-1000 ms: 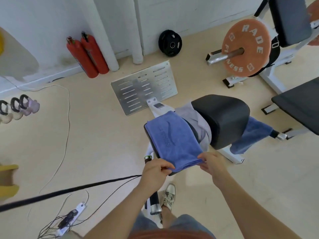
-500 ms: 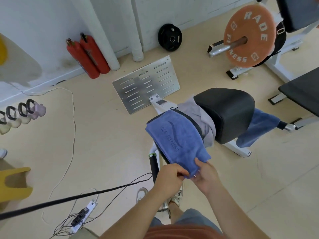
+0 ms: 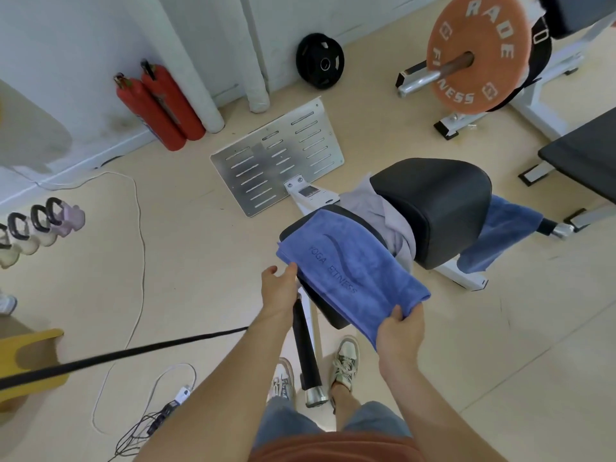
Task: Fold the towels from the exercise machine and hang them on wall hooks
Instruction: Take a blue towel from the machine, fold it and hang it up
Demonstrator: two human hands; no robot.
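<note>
While my right grip (image 3: 400, 335) pinches the folded blue terry towel (image 3: 346, 271), left grip (image 3: 278, 291) is wide; mid-fold I reckon, lift next.

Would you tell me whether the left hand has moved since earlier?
Yes: the left hand moved along the towel from near corner to left edge, farther up the seat pad.

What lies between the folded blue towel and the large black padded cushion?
In the head view, a crumpled grey cloth lies there, bunched against the black padded cushion and beside the folded blue towel, which the right hand grips.
</note>
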